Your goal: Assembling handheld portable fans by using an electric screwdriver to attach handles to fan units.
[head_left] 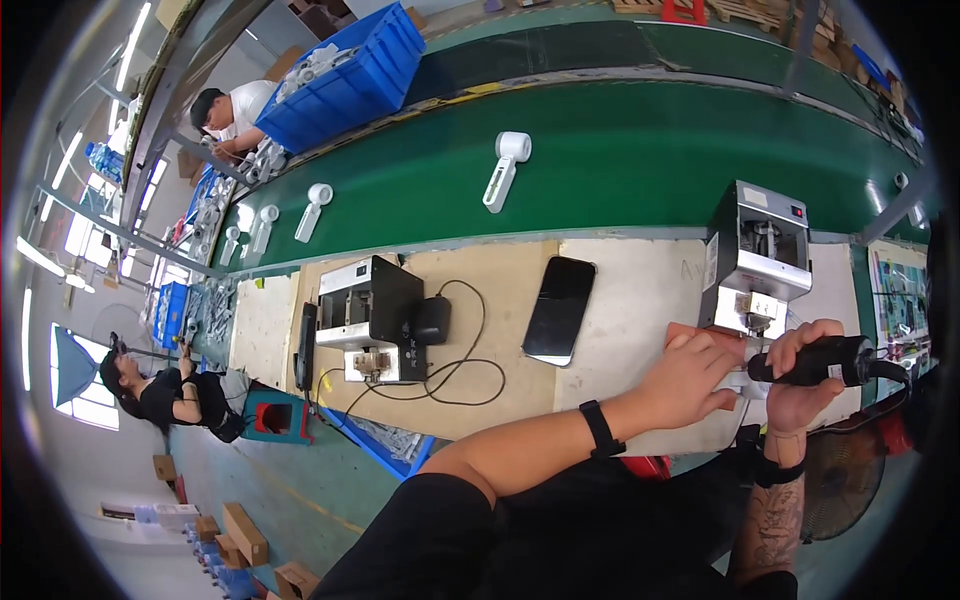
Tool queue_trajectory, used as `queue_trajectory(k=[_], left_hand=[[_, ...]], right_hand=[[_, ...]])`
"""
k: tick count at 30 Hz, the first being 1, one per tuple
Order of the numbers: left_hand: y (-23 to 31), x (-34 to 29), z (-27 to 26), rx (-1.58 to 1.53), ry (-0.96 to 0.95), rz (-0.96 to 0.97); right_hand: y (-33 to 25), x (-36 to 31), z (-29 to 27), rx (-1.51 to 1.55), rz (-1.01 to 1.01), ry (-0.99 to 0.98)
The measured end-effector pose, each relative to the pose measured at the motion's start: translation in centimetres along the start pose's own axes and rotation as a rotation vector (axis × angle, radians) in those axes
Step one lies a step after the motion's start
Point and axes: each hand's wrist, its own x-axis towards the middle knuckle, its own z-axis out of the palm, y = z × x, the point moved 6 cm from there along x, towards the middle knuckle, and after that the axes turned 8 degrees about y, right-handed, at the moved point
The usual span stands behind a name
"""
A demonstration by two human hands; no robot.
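My right hand (805, 372) grips a black electric screwdriver (848, 360), held nearly level, its tip pointing left and its cable leaving on the right. Close beside that tip, my left hand (690, 378) is closed, fingers bent over a reddish block (722, 343) at the bench's right part. Between the two hands a small white part (752, 384) shows, mostly covered by fingers and tool. What exactly the left fingers hold is hidden. Just beyond both hands stands a silver and black bench machine (757, 258) with an open front.
A black phone (560, 308) lies mid-bench. Left of it stands a second machine (370, 310) with a looping cable (470, 402). Behind the bench, a green conveyor belt (420, 180) carries white handheld-fan bodies (503, 172). A blue bin (345, 80) sits beyond; two people work at left.
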Motion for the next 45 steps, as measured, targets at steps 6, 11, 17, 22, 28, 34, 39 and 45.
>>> queue_trajectory(k=[6,11,17,22,28,34,39,45], left_hand=[[0.2,1.4,0.0,-0.025,0.062,0.006],[0.4,2.2,-0.1,0.116,0.041,0.052],[1.5,2.6,1.2,0.065,0.025,0.035],[1.4,2.2,0.9,0.085,0.026,0.022],[1.3,2.3,1.1,0.08,0.032,0.026],[1.2,2.4,1.2,0.088,0.007,0.003],[0.8,2.3,1.9,0.124,-0.006,-0.018],[1.3,2.5,2.1,0.115,-0.001,-0.005]], right_hand=[[0.4,0.5,-1.3,-0.001,0.04,0.088],[-2.0,2.9,0.8,-0.015,-0.031,-0.002],[-4.3,5.8,0.8,0.223,-0.179,0.006],[-2.3,5.7,1.8,0.127,-0.198,0.014],[-2.5,4.8,1.2,0.054,-0.144,0.027],[-4.6,2.3,-0.1,0.025,-0.062,0.046],[-5.4,0.8,-1.0,-0.183,-0.019,0.015],[-4.9,0.3,-1.5,0.037,0.002,0.108]])
